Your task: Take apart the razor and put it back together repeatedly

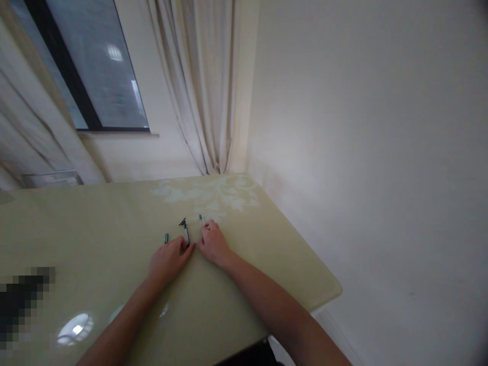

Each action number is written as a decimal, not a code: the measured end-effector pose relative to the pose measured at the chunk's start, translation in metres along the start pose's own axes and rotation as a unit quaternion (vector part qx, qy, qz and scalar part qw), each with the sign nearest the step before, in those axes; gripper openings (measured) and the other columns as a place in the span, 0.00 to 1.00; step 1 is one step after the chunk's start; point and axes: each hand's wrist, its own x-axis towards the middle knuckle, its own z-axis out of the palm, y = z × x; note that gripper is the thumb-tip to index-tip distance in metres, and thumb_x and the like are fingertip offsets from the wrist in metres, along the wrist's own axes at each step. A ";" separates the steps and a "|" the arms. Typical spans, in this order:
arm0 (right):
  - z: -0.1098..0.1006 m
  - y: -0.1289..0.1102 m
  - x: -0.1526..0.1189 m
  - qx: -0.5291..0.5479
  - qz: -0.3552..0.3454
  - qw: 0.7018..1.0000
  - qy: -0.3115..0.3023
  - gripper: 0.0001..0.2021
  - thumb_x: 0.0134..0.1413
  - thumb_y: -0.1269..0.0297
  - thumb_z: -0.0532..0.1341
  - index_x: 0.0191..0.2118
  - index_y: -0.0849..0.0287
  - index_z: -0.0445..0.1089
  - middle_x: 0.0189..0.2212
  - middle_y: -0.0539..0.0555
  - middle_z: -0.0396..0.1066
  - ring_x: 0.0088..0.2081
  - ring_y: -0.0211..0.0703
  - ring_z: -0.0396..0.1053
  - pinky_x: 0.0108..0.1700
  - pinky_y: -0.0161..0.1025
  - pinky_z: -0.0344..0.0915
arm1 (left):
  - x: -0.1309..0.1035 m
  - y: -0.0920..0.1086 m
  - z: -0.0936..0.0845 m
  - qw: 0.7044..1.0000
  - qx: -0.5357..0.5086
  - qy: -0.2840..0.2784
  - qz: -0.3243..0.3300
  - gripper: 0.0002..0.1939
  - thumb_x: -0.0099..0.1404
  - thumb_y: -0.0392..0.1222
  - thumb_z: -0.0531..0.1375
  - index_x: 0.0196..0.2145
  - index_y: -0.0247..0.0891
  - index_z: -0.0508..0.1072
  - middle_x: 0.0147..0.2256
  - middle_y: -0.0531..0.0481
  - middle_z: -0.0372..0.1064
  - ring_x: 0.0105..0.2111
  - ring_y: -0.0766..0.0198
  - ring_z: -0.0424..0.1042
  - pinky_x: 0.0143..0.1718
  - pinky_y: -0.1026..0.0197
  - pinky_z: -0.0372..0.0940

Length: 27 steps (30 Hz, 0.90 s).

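My left hand (170, 260) rests on the table, its fingers closed round the lower end of a razor (186, 235) with a black head and a grey-and-black handle. The razor's head points away from me. Just left of those fingers lies a small dark and teal piece (166, 238), too small to name for certain. To the right, my right hand (214, 245) is closed on a thin white stick (202, 220) with a dark tip; its lower part is hidden by the fingers. Both hands are close together.
The pale glossy table (267, 274) has a white floral pattern near its far corner. A wall (366, 152) runs along its right side. Curtains (202, 76) and a window (99, 61) stand beyond. A pixelated dark patch (23, 300) covers something at left.
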 end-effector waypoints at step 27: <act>-0.012 0.007 -0.001 0.110 -0.007 0.991 0.077 0.10 0.66 0.68 0.60 0.49 0.61 0.75 0.46 0.59 0.69 0.48 0.45 0.68 0.55 0.44 0.64 | -0.003 0.010 -0.010 0.997 0.057 -0.008 -0.051 0.23 0.75 0.53 0.44 0.39 0.39 0.74 0.38 0.36 0.79 0.37 0.45 0.79 0.34 0.54 0.62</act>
